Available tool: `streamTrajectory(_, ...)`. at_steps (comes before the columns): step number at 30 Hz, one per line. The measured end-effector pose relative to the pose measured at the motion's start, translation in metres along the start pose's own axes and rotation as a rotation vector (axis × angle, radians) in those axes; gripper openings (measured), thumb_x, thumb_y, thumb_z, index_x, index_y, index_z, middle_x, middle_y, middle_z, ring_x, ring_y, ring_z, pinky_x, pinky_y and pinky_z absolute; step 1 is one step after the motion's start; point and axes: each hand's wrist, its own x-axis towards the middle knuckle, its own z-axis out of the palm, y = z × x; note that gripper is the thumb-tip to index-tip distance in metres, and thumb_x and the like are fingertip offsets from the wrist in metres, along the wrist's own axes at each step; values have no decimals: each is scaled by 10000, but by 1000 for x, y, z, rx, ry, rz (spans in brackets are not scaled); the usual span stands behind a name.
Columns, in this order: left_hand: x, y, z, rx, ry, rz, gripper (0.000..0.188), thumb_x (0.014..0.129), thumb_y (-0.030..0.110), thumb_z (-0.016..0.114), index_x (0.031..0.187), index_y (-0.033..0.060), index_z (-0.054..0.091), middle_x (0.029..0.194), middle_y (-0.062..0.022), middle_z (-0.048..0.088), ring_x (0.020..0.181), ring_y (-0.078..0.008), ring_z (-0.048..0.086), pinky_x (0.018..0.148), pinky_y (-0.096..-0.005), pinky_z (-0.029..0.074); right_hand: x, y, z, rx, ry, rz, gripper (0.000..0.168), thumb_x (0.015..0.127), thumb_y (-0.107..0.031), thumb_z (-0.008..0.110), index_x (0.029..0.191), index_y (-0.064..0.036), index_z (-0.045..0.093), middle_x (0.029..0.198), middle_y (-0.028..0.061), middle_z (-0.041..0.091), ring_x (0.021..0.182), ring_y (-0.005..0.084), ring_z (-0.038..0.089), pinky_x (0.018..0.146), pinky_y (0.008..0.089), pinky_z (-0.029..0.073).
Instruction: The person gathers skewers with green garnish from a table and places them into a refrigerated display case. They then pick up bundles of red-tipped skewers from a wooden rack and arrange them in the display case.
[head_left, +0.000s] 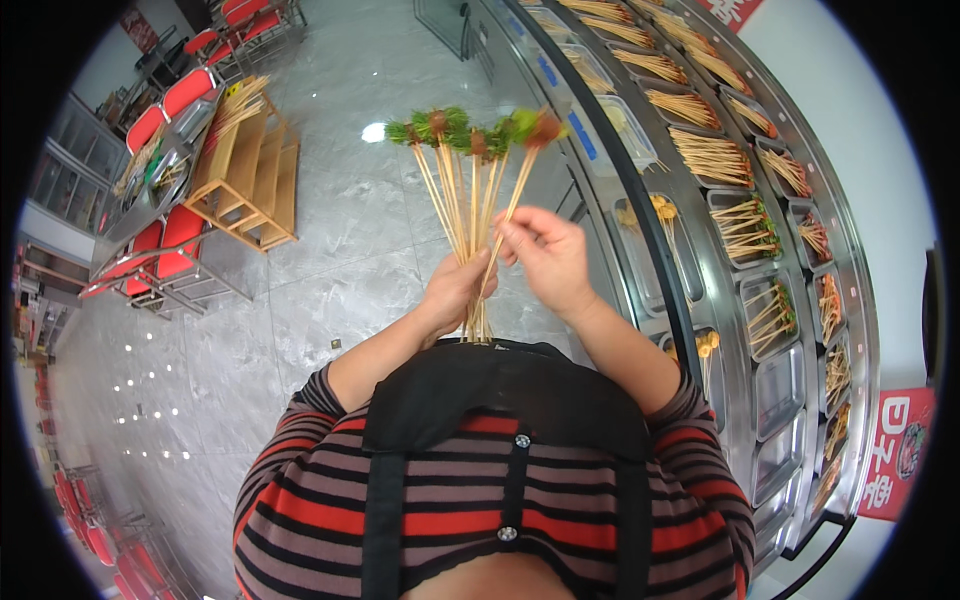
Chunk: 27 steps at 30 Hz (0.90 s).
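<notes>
A fanned bunch of wooden skewers (471, 199) stands upright in front of my black apron, its lower ends closed in my left hand (454, 295). Green leafy food (442, 126) and brown pieces are threaded at the upper ends. My right hand (551, 255) pinches one or more skewers at the bunch's right side between thumb and fingers; the brown and green food (541, 129) at their top is blurred. The lower ends of these skewers reach my left hand too.
At the right runs a steel display counter with metal trays of skewers (711, 156), some bare trays (780, 390) and a dark-edged rail (637, 180). At the left stand a wooden rack (244, 176), a steel table with skewers and red chairs (187, 90). Grey tiled floor (337, 247) lies between.
</notes>
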Motion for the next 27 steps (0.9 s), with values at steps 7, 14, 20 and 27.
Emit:
streamTrajectory(7,34,-15,33,236,3,79,289,945,290,433,748,80,415,649,14,362,536,-84,329,494,-220,288,0,-73,-124,219,433,-303,163,883,-64,527,993,35,597,762,52,594,584,63,484,525,184,408)
streamTrajectory(14,54,-18,71,436,19,151,330,946,330,416,694,120,381,599,43,307,513,-64,286,453,-217,219,-74,-36,-316,-36,849,94,164,836,-99,584,910,44,619,687,16,557,555,63,445,494,197,348)
streamTrajectory(20,78,-17,123,180,-72,122,315,962,290,377,709,108,334,627,17,281,492,-72,248,457,-212,219,-174,22,-462,-137,1254,311,121,773,-64,615,801,52,633,659,62,581,538,104,495,465,238,384)
streamTrajectory(27,90,-40,163,163,-53,104,285,963,270,381,736,102,338,634,14,286,490,-61,243,456,-203,220,-175,59,-573,-170,1396,462,93,727,-42,627,666,26,608,558,52,516,412,102,399,378,239,292)
